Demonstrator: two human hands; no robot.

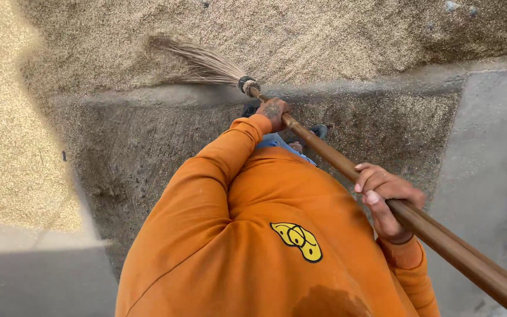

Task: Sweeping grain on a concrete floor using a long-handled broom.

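Wooden broom handle [382, 202] runs slantwise from lower right up to a bound collar, where the straw bristles [198, 61] fan out leftward and rest on the spread grain [324, 35]. Left hand [274, 113], at the end of an orange sleeve [206, 176], is clenched around the handle just below the collar. Right hand [385, 199] is wrapped around the handle further down, thumb lying along the wood. Bare concrete floor [488, 147] shows below the grain's edge, with a second pale heap [7, 129] at far left.
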